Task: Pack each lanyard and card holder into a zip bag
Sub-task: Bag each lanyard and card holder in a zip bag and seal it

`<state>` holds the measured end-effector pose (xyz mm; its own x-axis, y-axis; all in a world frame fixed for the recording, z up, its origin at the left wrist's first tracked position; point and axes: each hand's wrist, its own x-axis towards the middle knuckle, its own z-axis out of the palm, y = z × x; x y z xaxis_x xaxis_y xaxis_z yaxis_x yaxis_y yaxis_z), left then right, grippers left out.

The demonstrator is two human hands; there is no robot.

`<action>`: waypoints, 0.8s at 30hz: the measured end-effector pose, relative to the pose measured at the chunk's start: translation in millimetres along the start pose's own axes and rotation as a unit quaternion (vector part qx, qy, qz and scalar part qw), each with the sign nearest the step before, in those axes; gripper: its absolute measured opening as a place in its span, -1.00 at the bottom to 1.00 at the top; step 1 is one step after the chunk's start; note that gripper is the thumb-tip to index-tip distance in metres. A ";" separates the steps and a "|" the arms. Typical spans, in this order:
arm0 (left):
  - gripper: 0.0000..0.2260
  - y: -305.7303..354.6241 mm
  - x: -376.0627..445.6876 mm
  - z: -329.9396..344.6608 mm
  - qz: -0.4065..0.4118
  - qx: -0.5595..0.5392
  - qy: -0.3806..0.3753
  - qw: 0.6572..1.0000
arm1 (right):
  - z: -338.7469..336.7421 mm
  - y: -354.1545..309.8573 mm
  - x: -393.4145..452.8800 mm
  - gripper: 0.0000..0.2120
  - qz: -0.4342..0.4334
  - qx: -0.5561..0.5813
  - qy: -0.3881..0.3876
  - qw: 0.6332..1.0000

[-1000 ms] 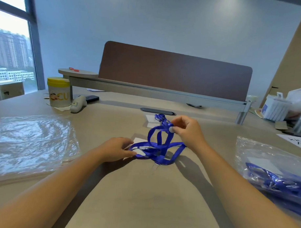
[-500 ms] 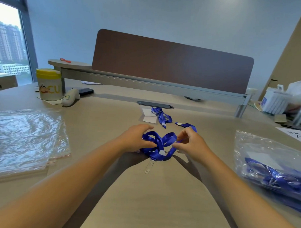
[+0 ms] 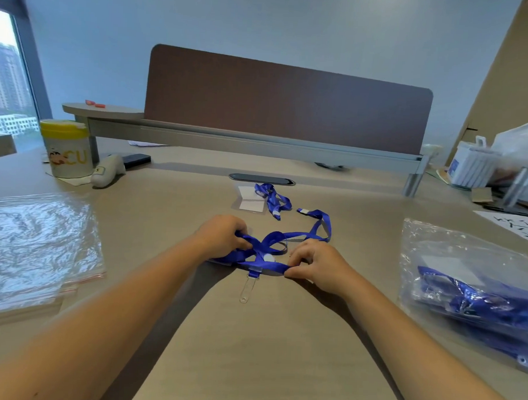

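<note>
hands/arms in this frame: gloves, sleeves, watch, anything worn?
Nothing worn that shows. The left hand and right hand are bare, with no gloves, and no rings are visible. Both forearms are bare right down to the bottom edge of the picture: no sleeves, watch, wristband or markings in view. Anything above the elbows is out of frame.

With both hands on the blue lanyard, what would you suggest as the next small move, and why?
Probably draw in the loose far loop. Both the left hand and the right hand pinch the lanyard flat on the desk, yet one end trails away past the right hand, too spread for a zip bag.
</note>
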<state>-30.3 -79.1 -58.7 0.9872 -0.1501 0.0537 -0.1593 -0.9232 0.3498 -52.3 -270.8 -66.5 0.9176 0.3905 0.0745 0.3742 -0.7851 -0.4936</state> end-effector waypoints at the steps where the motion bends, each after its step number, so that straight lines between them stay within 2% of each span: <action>1: -0.78 -3.6 -0.1 -1.7 -0.012 -0.010 0.018 1.000 | -0.7 1.6 0.3 -0.86 0.003 -0.003 0.005 1.000; 4: -0.79 -16.2 -2.7 -8.1 -0.063 -0.048 0.093 0.992 | -3.7 10.9 3.6 -0.88 0.029 0.003 0.060 0.998; 8: -0.77 -35.4 -7.8 -16.8 -0.141 -0.051 0.171 0.974 | -11.0 24.6 10.4 -0.84 0.098 -0.006 0.182 0.978; 10: -0.77 -44.6 -10.1 -19.5 -0.173 -0.033 0.170 0.970 | -12.9 28.5 13.5 -0.80 0.130 -0.036 0.208 0.969; 13: -0.73 -47.4 -12.4 -18.7 -0.186 -0.014 0.128 0.974 | -9.3 24.1 17.3 -0.78 0.139 -0.101 0.182 0.968; 15: -0.59 -42.2 -11.3 -15.9 -0.161 -0.004 0.129 0.979 | -4.5 16.9 18.9 -0.73 0.114 -0.127 0.160 0.972; 18: -0.45 -26.4 -7.0 -12.3 -0.040 0.006 0.116 0.992 | -0.5 4.0 18.4 -0.67 0.062 -0.089 0.125 0.986; 21: -0.48 -8.9 0.4 -4.8 0.059 0.045 0.032 0.997 | 3.1 -5.8 16.9 -0.65 0.012 -0.024 0.061 0.998; 24: -0.59 -1.9 7.8 3.7 0.084 0.097 -0.025 0.991 | 7.9 -9.2 16.0 -0.64 -0.008 -0.023 0.023 0.999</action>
<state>-22.3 -79.9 -62.4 0.9460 -0.3207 0.0477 -0.3242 -0.9336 0.1524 -42.1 -253.6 -67.7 0.9165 0.3808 0.1222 0.3929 -0.8005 -0.4526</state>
